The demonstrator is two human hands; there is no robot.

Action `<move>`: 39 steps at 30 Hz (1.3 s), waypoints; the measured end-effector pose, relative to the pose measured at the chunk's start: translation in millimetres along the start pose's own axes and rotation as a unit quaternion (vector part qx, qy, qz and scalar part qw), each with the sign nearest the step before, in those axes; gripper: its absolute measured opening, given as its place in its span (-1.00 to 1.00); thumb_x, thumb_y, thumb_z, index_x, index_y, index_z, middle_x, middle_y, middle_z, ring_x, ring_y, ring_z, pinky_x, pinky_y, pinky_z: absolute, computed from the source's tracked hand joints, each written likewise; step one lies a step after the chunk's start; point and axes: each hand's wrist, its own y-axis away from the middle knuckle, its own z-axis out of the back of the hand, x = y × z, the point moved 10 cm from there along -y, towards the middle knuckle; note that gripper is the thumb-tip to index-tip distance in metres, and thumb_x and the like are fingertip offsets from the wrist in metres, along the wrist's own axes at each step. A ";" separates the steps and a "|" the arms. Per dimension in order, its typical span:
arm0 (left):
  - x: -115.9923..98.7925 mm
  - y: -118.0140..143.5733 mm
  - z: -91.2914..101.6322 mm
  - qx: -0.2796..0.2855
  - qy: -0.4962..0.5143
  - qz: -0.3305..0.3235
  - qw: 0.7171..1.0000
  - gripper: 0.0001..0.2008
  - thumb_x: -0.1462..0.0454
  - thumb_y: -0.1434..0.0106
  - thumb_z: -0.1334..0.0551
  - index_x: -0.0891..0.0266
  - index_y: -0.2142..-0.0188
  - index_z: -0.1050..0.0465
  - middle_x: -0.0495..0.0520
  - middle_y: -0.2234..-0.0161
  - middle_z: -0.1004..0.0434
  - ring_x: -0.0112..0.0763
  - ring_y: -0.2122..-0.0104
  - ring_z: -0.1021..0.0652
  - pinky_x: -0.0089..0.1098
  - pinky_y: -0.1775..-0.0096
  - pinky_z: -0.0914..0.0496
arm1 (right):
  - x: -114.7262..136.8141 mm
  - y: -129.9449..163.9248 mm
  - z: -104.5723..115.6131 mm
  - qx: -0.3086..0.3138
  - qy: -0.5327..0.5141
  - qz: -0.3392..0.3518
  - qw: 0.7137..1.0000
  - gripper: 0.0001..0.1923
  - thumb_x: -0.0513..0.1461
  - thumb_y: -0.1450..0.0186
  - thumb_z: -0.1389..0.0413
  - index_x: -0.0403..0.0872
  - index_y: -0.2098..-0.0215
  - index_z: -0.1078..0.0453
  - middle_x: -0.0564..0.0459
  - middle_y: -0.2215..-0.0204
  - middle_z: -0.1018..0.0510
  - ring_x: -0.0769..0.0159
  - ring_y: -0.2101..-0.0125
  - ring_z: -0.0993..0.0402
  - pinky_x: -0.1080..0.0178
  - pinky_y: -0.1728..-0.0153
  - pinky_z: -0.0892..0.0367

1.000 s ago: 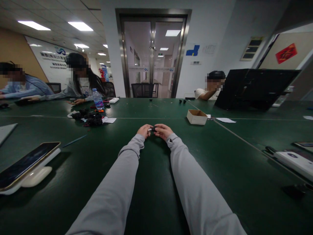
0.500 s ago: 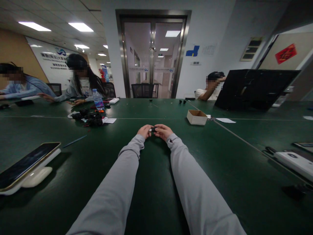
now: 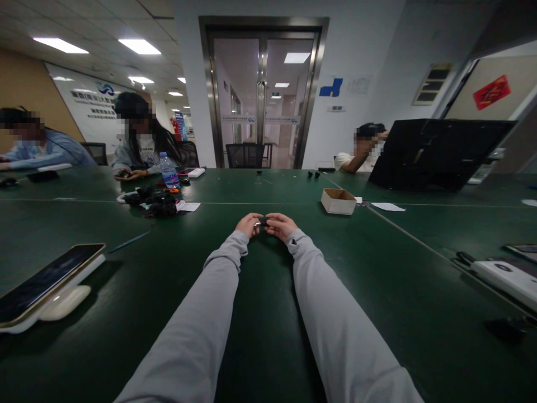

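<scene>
Both arms reach forward over the dark green table (image 3: 268, 291). Between my fingertips is a small dark piece with a shiny silvery end (image 3: 262, 223); it is too small to tell its kind. My left hand (image 3: 248, 224) pinches the silvery end. From the other side, my right hand (image 3: 282, 225) grips the dark end, fingers curled and thumb below. The fingers hide much of the piece. My two hands almost meet just above the tabletop.
An open box (image 3: 338, 201) stands to the right. At left are a bottle (image 3: 169, 170), dark tangled items (image 3: 153, 200), a blue stick (image 3: 129, 242) and a phone on a stand (image 3: 50, 282). A monitor (image 3: 438, 154) stands far right. Three people sit across the table.
My hands stay almost in place around the small piece. Across the table at left, a person's outstretched hand has drawn back toward their other hand.
</scene>
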 end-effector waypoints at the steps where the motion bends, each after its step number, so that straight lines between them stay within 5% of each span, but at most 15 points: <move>1: -0.3 0.3 -0.2 0.001 0.000 0.001 1.000 -0.69 0.36 -0.09 0.00 0.30 0.15 -0.33 -0.11 0.70 -0.24 -0.62 0.76 -0.22 -0.58 0.69 -0.06 | -0.4 -0.6 0.4 0.001 -0.001 0.000 1.000 -0.76 -0.44 0.01 -0.19 -0.11 0.37 -0.37 0.13 0.60 -0.50 0.40 0.58 -0.48 0.37 0.52 -0.40; 12: -5.8 6.4 -2.7 0.000 0.012 0.014 1.000 -0.70 0.42 -0.07 -0.01 0.29 0.16 -0.25 -0.14 0.72 -0.28 -0.61 0.78 -0.23 -0.59 0.68 -0.06 | -0.5 -0.6 2.1 -0.001 0.001 -0.004 1.000 -0.77 -0.44 0.00 -0.18 -0.11 0.37 -0.37 0.13 0.59 -0.49 0.41 0.57 -0.48 0.37 0.50 -0.40; 20: -1.7 2.3 3.9 -0.035 0.033 0.008 0.999 -0.90 0.37 -0.09 -0.07 0.30 0.36 -0.28 -0.08 0.70 -0.32 -0.60 0.73 -0.27 -0.59 0.68 -0.07 | 0.3 -0.5 1.9 -0.003 0.003 0.001 1.000 -0.76 -0.43 -0.01 -0.19 -0.10 0.35 -0.35 0.12 0.57 -0.49 0.40 0.55 -0.48 0.35 0.48 -0.40; 25: -2.8 -2.1 12.4 -0.060 0.069 -0.027 0.995 -0.77 0.23 -0.01 -0.23 0.31 0.33 -0.38 -0.03 0.59 -0.38 -0.59 0.64 -0.34 -0.59 0.65 -0.15 | -0.5 -0.9 -0.7 0.007 0.014 -0.002 1.000 -0.73 -0.42 -0.04 -0.19 -0.10 0.30 -0.33 0.12 0.55 -0.50 0.42 0.56 -0.48 0.36 0.47 -0.41; 30: -8.7 1.1 3.7 -0.092 0.080 -0.049 0.991 -0.75 0.18 -0.10 -0.18 0.31 0.28 -0.38 -0.03 0.50 -0.40 -0.69 0.73 -0.24 -0.58 0.69 -0.12 | -5.3 -3.3 -8.2 0.024 0.065 -0.004 0.998 -0.67 -0.40 -0.08 -0.18 -0.11 0.19 -0.29 0.14 0.59 -0.46 0.45 0.56 -0.46 0.42 0.51 -0.40; 35: -12.1 18.5 -6.5 -0.047 0.077 -0.007 0.996 -0.83 0.25 -0.18 -0.11 0.30 0.26 -0.28 0.08 0.30 -0.47 -0.69 0.74 -0.32 -0.59 0.70 -0.14 | -7.9 8.8 -16.4 0.047 0.129 -0.015 0.990 -0.51 -0.39 -0.04 -0.22 -0.10 0.08 -0.22 0.17 0.55 -0.43 0.50 0.56 -0.44 0.44 0.50 -0.41; 39: -14.2 56.6 25.6 0.005 0.021 0.064 0.998 -0.72 0.18 -0.14 -0.17 0.26 0.18 -0.25 0.12 0.28 -0.46 -0.61 0.66 -0.43 -0.61 0.67 -0.17 | 0.5 42.4 -10.7 0.103 0.227 -0.064 0.966 -0.45 -0.29 -0.01 -0.26 -0.08 0.05 -0.22 0.09 0.43 -0.43 0.45 0.51 -0.46 0.35 0.44 -0.42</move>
